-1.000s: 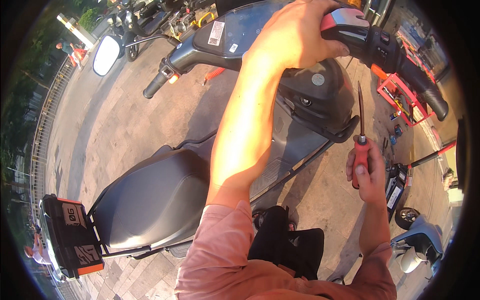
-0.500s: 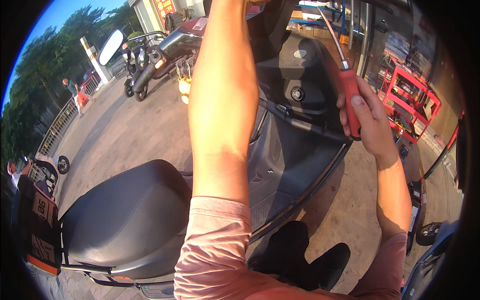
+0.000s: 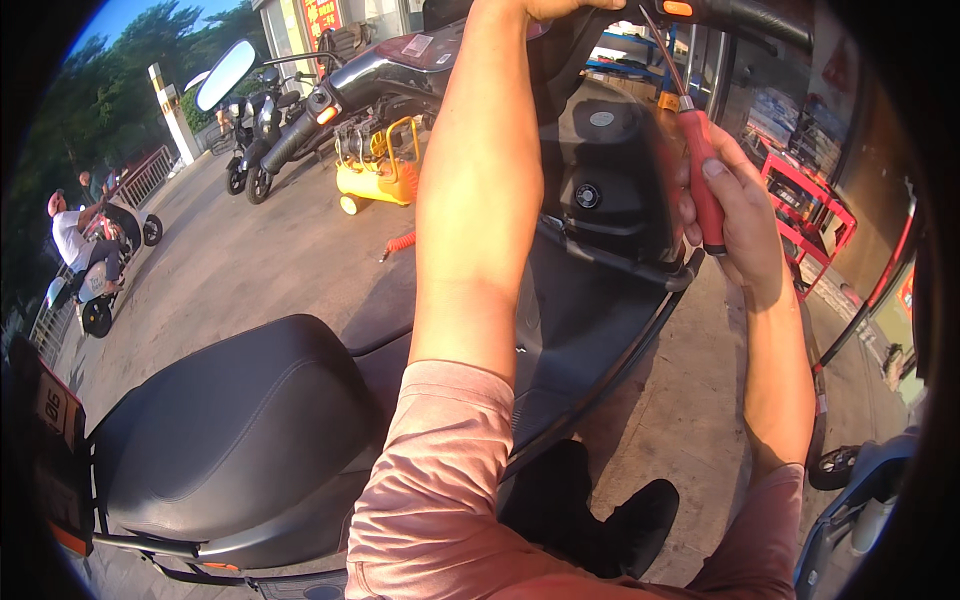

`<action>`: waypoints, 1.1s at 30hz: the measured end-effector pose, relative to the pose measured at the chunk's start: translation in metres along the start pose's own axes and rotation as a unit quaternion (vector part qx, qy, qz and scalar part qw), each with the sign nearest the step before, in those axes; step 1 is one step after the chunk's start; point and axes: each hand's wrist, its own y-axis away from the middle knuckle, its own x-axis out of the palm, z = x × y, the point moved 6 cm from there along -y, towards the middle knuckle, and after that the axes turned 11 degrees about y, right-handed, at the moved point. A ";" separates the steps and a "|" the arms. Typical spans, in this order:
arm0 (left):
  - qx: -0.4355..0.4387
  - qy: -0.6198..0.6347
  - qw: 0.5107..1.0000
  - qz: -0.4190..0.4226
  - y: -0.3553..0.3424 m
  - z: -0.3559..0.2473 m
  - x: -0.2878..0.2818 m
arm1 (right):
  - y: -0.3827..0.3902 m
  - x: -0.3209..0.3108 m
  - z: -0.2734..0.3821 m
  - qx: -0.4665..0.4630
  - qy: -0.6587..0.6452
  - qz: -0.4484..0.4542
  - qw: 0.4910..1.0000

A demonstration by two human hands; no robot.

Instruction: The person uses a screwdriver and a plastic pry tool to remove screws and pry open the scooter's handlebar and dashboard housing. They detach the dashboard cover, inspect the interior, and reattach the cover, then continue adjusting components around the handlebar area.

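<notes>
My right hand [image 3: 748,205] is closed round the red handle of a screwdriver [image 3: 704,185]. The metal shank points up and slightly left, its tip close to the underside of the scooter's right handlebar [image 3: 745,18]; whether it touches cannot be made out. My left arm reaches straight up across the black electric scooter [image 3: 590,270]. At the top edge, my left hand [image 3: 568,7] lies by the middle of the handlebar, mostly cut off, so its fingers and anything in them are hidden. Below my hands is the dark front panel with a round key lock [image 3: 587,195].
The scooter's black seat [image 3: 240,430] fills the lower left. Beyond it stand a yellow air compressor [image 3: 375,180] and parked two-wheelers [image 3: 262,120]. A person rides a scooter [image 3: 98,290] at far left. On the right are a red tool cart [image 3: 815,215] and another vehicle [image 3: 860,520].
The view has shifted, bringing more of the handlebar, the compressor and a rider into sight. The screwdriver remains in my right hand, its tip now near the right handlebar. My left arm stays raised.
</notes>
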 end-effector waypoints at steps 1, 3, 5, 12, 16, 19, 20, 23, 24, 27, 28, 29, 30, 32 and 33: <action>0.008 -0.009 1.000 -0.010 0.000 -0.001 -0.001 | -0.002 0.001 0.000 -0.003 0.009 0.003 1.000; 0.011 -0.018 1.000 0.009 0.000 -0.002 0.001 | -0.004 0.004 0.003 -0.012 0.017 0.011 1.000; -0.030 0.093 0.995 0.036 0.001 0.002 0.007 | -0.004 0.005 0.006 -0.017 0.019 0.005 1.000; -0.084 0.084 0.992 -0.029 0.001 0.015 0.002 | -0.007 0.020 0.010 -0.034 -0.016 0.024 0.999; -0.084 0.052 0.995 -0.029 -0.001 0.018 -0.001 | -0.008 0.022 0.001 -0.021 -0.026 -0.015 0.999; -0.083 0.026 0.996 -0.014 -0.005 0.020 -0.002 | -0.010 0.023 -0.007 -0.006 -0.031 -0.024 0.999; -0.082 0.025 0.996 -0.011 -0.006 0.019 -0.002 | -0.011 0.024 -0.010 0.006 -0.033 -0.027 0.999; -0.099 0.031 0.995 -0.014 -0.007 0.021 -0.002 | -0.015 0.027 -0.011 -0.011 -0.047 -0.028 0.998; -0.092 0.036 0.995 -0.009 -0.007 0.019 -0.001 | -0.017 0.028 -0.011 -0.017 -0.058 -0.029 0.998; -0.089 0.036 0.995 -0.023 -0.005 0.019 -0.001 | -0.020 0.034 -0.014 -0.013 -0.077 -0.044 0.996; -0.082 0.053 0.995 -0.021 -0.004 0.018 0.001 | -0.021 0.036 -0.015 -0.013 -0.083 -0.051 0.995; -0.077 0.067 0.995 -0.017 -0.003 0.017 0.001 | -0.022 0.039 -0.015 -0.022 -0.076 -0.050 0.996; -0.074 0.081 0.994 -0.012 -0.003 0.016 0.003 | -0.024 0.043 -0.014 -0.029 -0.070 -0.052 0.996; -0.072 0.085 0.994 -0.021 -0.003 0.015 0.003 | -0.027 0.048 -0.016 -0.031 -0.063 -0.048 0.996; -0.071 0.083 0.994 -0.027 -0.002 0.015 0.002 | -0.028 0.049 -0.017 -0.026 -0.060 -0.042 0.997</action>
